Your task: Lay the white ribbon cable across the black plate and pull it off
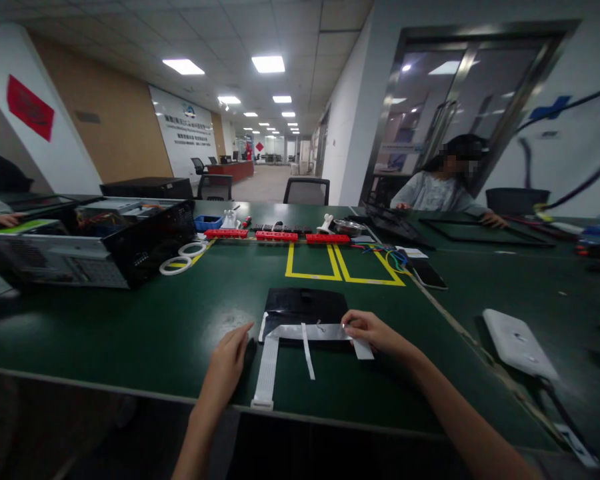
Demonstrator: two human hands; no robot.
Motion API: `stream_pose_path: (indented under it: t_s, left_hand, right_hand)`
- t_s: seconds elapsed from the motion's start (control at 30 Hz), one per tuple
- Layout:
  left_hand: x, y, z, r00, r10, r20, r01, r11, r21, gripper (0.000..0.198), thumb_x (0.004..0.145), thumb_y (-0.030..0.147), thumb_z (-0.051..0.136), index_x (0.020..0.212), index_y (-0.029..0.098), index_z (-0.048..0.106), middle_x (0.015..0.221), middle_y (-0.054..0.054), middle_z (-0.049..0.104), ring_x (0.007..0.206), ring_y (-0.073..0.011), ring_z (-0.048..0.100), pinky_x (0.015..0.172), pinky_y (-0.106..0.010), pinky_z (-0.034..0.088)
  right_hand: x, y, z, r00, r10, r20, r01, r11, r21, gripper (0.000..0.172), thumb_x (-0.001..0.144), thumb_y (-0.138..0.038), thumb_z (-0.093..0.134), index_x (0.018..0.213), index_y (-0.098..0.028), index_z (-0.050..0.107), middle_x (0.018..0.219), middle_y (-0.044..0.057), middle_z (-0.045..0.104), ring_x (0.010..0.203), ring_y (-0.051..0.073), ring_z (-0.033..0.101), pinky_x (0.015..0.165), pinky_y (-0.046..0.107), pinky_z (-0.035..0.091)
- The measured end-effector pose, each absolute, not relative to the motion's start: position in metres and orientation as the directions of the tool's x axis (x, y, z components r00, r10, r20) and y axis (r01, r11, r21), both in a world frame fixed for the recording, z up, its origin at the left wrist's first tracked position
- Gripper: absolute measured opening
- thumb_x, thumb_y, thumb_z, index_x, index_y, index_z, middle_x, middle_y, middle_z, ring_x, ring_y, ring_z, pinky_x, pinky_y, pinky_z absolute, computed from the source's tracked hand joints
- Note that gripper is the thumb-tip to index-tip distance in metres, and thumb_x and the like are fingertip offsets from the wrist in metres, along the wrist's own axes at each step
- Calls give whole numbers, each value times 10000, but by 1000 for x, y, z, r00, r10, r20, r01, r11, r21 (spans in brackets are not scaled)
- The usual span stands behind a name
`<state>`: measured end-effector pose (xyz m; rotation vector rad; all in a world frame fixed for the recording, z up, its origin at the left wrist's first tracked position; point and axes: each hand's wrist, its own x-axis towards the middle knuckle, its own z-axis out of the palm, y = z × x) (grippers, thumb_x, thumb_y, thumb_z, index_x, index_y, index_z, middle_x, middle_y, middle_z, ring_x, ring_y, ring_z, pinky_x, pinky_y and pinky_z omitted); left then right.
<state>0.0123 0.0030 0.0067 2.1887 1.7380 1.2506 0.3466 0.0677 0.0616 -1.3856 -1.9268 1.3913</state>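
with our right hand (373, 331) we are pinching the right end of the silver strip (333, 331), crossing the black panel (305, 303); we are holding our left hand (230, 355), fingers loosely extended, just left of the white ribbon cable (267, 368).

The operator's work area contains two bare hands: one left hand (229, 360) and one right hand (375, 333). Between them are one flat ribbon cable (267, 367) with one visible white connector (263, 405), one narrow white strip (307, 353) and one black panel (307, 305). Further items on the bench (220, 293): three red bars (277, 236), two white rings (176, 273), two adjoining yellow rectangular outlines (373, 281) at center, one blue tray (207, 229), one smartphone (429, 273), one white rectangular device (520, 343) and one open computer case (155, 243). One co-worker (440, 191) sits at right.
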Motion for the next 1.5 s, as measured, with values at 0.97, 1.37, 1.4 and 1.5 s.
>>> stream_pose_path:
  t_s: [0.97,1.37,1.4,1.5]
  left_hand:
    - [94,1,27,475,813,338,809,-554,195,384,891,323,474,1261,221,496,1297,-60,536,1220,-305,418,999,-575,307]
    - [95,2,26,458,813,360,810,-549,208,341,906,296,438,1228,225,529,1267,-67,558,1203,-303,428,987,-580,308]
    - [96,1,26,458,811,363,809,-550,209,340,905,295,441,1225,226,531,1265,-66,559,1202,-302,430,988,-578,309]
    - [95,1,26,456,807,375,806,-553,211,344,905,315,443,1230,240,525,1266,-66,557,1212,-295,425,992,-573,306]
  right_hand:
    - [343,69,63,-372,906,-202,504,14,-864,269,728,-334,584,910,-137,565,637,-20,538,528,91,466,454,200,299]
    - [345,72,57,-410,896,-171,491,59,-869,257,748,-344,574,912,-146,551,649,-10,579,573,111,513,506,221,340]
    - [344,71,58,-408,896,-176,496,55,-867,259,749,-348,574,911,-148,548,647,-9,579,568,111,511,499,219,333]
    - [344,71,60,-397,898,-189,515,47,-856,267,749,-357,572,917,-151,543,647,-8,577,554,111,502,477,217,314]
